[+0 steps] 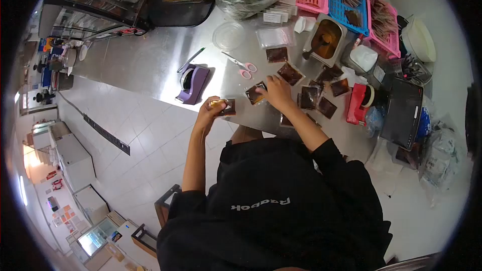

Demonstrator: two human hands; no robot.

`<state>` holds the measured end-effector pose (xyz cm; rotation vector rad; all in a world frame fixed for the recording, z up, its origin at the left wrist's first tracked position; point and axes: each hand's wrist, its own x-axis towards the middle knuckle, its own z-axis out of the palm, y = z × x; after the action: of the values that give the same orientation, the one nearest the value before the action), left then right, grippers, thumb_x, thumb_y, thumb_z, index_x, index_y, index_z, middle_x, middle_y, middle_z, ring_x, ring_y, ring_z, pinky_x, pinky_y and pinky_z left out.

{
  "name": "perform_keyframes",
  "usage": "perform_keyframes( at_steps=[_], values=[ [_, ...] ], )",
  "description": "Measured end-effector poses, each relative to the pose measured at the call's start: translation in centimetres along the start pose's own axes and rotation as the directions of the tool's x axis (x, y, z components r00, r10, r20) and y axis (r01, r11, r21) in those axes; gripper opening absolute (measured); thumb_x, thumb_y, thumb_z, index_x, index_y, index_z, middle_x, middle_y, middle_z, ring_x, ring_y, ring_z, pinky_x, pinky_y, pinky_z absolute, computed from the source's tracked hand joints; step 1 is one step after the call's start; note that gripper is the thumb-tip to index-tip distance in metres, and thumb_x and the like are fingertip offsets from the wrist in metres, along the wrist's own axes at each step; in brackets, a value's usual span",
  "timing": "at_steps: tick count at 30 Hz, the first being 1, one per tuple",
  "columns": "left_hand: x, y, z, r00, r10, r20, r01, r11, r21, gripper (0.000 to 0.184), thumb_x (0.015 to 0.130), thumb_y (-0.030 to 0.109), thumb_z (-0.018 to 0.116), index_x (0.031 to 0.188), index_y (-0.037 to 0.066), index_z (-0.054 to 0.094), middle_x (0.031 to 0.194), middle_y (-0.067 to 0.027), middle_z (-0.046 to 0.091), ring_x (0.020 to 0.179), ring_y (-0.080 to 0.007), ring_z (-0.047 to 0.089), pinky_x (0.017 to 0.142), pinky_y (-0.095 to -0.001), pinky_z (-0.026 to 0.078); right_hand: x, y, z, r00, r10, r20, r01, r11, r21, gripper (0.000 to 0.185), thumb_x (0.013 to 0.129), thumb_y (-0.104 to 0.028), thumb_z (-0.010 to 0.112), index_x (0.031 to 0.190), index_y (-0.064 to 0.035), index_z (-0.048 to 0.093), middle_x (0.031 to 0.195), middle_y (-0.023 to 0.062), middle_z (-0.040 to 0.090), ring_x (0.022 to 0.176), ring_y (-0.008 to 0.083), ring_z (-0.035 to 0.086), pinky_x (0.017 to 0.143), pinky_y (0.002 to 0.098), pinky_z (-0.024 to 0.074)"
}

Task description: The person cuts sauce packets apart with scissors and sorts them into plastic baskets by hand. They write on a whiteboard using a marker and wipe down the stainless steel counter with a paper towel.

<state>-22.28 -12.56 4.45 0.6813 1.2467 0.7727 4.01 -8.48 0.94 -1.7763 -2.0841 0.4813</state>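
My left fingers (211, 112) are narrowed in a pinch on a dark-brown sachet (230, 107) at the front edge of the desk (130, 55), while my right fingers (271, 89) meet a second sachet (254, 94) between the purple tape dispenser (199, 86) and the loose sachets (308, 97) — gripping or only resting, I can't tell. Both packets look soft, so I'd do best pressing lightly near the clear margins — a hard squeeze mid-pouch could strain the seals.
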Motion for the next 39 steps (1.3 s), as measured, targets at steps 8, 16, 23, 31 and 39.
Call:
perform_keyframes(
  at_steps=[8, 16, 23, 31, 39],
  values=[
    [3.2, -0.8, 0.2, 0.967, -0.102, 0.235, 0.216, 0.815, -0.537, 0.039, 0.09, 0.037, 0.054, 0.117, 0.008, 0.051, 0.118, -0.0073, 0.055, 0.114, -0.0219, 0.049, 0.099, -0.0357, 0.036, -0.1, -3.5, 1.8, 0.907, 0.387, 0.164, -0.37, 0.55, 0.748, 0.027, 0.079, -0.011, 0.069, 0.08, -0.0036, 0.043, 0.073, 0.0096, 0.054, 0.061, 0.0191, 0.057, 0.055, 0.0321, 0.0441],
    [5.2, 0.9, 1.6, 0.942, -0.177, 0.286, 0.278, 0.887, -0.369, 0.023, 0.093, 0.032, 0.052, 0.106, 0.013, 0.055, 0.105, -0.0019, 0.059, 0.096, -0.0129, 0.057, 0.076, -0.0277, 0.049, -0.9, -4.8, 1.3, 0.863, 0.421, 0.281, -0.386, 0.19, 0.903, 0.024, 0.084, -0.02, 0.066, 0.092, -0.0006, 0.054, 0.082, 0.0059, 0.058, 0.077, 0.0186, 0.059, 0.067, 0.0322, 0.0479],
    [5.9, 1.2, 1.4, 0.96, -0.145, 0.242, 0.209, 0.94, -0.269, 0.027, 0.09, 0.027, 0.057, 0.112, 0.012, 0.052, 0.101, -0.0015, 0.061, 0.088, -0.012, 0.061, 0.073, -0.027, 0.051, -2.8, -1.2, 1.7, 0.841, 0.436, -0.32, -0.466, 0.884, -0.022, 0.038, 0.069, -0.022, 0.077, 0.093, -0.0032, 0.054, 0.085, 0.0135, 0.058, 0.086, 0.0328, 0.057, 0.077, 0.0414, 0.0464],
    [6.6, 2.2, 1.2, 0.933, -0.198, 0.299, 0.27, 0.936, -0.225, 0.034, 0.091, 0.028, 0.056, 0.117, 0.01, 0.046, 0.115, -0.0074, 0.057, 0.097, -0.0183, 0.06, 0.082, -0.0345, 0.052, -3.2, 0.6, 0.6, 0.801, 0.599, 0.031, -0.542, 0.702, 0.462, 0.036, 0.073, -0.016, 0.074, 0.098, -0.0002, 0.055, 0.095, 0.0158, 0.061, 0.087, 0.0305, 0.063, 0.07, 0.0416, 0.0507],
    [7.7, 1.3, 3.3, 0.862, -0.178, 0.474, 0.35, 0.886, -0.304, 0.032, 0.093, 0.032, 0.049, 0.118, 0.014, 0.041, 0.122, -0.0104, 0.049, 0.11, -0.0251, 0.053, 0.087, -0.0428, 0.051, 0.1, -7.0, -0.5, 0.858, 0.433, 0.276, -0.467, 0.435, 0.77, 0.027, 0.083, -0.016, 0.064, 0.105, -0.0021, 0.058, 0.088, 0.0116, 0.064, 0.081, 0.0185, 0.063, 0.062, 0.0327, 0.0499]
  ],
)
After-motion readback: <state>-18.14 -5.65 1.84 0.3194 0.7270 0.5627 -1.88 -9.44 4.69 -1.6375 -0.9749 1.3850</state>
